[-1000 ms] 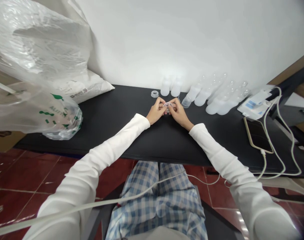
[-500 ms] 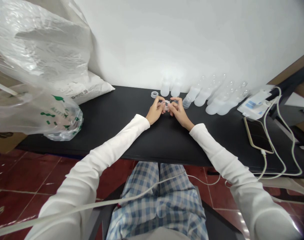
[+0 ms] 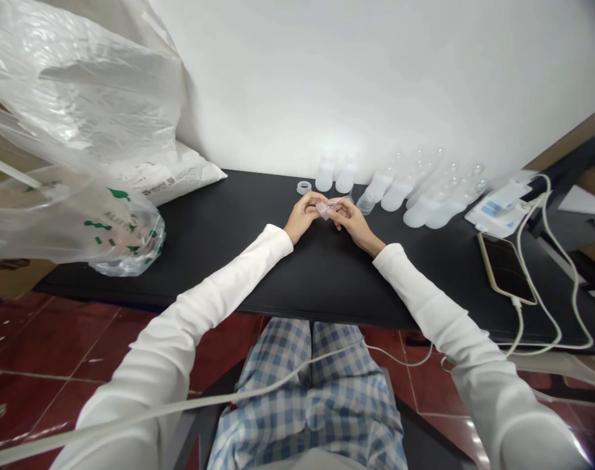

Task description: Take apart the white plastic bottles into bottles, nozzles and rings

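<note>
My left hand point(image 3: 301, 219) and my right hand point(image 3: 352, 222) meet above the dark tabletop, fingers closed around a clear plastic bottle collar point(image 3: 322, 210). The collar is tilted on its side, and the right fingers hide part of it. Whether a teat sits inside it, I cannot tell. Just beyond my left hand lie clear collars point(image 3: 304, 188), seemingly stacked. Two frosted white bottles point(image 3: 325, 175) without visible teats stand behind my hands. Beside my right hand is a clear cup-shaped cap point(image 3: 365, 203).
Several frosted bottles with clear teats point(image 3: 394, 194) stand to the right. Past them lie a white and blue packet point(image 3: 498, 209) and a charging phone point(image 3: 507, 267) with white cables. Large plastic bags point(image 3: 126, 228) fill the left side. A white wall backs the table point(image 3: 204, 241).
The clear collar has turned from facing upward to lying on its side between my fingers. My right fingers have closed farther over it. The bottles stay in place.
</note>
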